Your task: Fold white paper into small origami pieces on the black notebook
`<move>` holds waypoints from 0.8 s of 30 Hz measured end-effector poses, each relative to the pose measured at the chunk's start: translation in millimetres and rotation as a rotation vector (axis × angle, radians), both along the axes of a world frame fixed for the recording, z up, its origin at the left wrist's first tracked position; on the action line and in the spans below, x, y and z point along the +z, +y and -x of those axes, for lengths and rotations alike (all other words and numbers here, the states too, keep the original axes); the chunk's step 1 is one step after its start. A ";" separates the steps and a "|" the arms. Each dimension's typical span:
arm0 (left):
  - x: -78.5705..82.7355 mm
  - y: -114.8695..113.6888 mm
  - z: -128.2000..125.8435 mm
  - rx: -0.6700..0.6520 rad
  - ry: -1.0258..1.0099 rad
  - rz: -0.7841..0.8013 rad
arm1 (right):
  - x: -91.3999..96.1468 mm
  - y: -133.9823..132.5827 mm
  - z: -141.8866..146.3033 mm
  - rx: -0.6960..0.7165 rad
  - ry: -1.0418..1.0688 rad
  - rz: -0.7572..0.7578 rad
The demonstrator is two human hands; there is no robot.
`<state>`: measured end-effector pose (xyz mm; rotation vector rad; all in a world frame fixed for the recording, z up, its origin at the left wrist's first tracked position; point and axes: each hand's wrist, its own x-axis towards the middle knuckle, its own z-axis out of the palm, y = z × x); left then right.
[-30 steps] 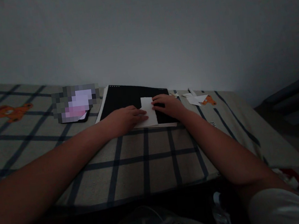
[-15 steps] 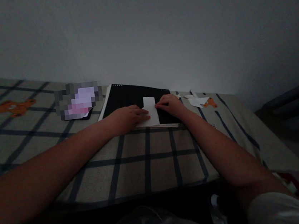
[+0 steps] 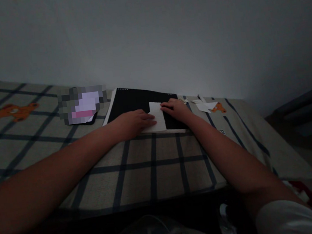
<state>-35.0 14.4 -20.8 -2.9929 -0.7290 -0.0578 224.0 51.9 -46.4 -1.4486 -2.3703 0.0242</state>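
A strip of white paper (image 3: 159, 122) lies on a black-covered notebook (image 3: 135, 98). My left hand (image 3: 134, 123) rests flat on the paper's left side, its fingers stretched across the sheet and slightly apart. At the paper's upper right edge is my right hand (image 3: 176, 109). Its fingertips touch that edge, with a small gap between the finger and the thumb side. Part of the paper's left side is hidden under my left fingers. Light-coloured pages show below the notebook's near edge.
A phone (image 3: 87, 104), partly blurred out, lies left of the notebook. Torn white paper scraps (image 3: 207, 106) are to the right. A checked cloth (image 3: 168, 172) with orange bear prints covers the table, which meets a wall (image 3: 147, 39). A plastic bottle (image 3: 227, 225) is below the front edge.
My right fingertips have shifted slightly up along the paper's right edge, and the pinch has loosened. My left hand stays in place on the paper.
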 end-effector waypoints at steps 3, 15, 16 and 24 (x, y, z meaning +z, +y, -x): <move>2.4 -1.6 -0.6 0.008 0.009 0.004 | 1.3 -2.1 1.6 -0.017 -0.056 -0.020; 4.9 -5.5 -2.2 0.033 0.030 0.000 | 8.2 -5.8 -3.1 0.054 -0.148 0.023; 5.5 -6.3 -2.6 0.034 0.037 -0.003 | 9.4 -6.1 -4.4 0.076 -0.145 0.035; 7.7 -9.5 -3.4 0.049 0.071 -0.023 | 20.3 -12.9 -9.4 0.242 -0.107 0.167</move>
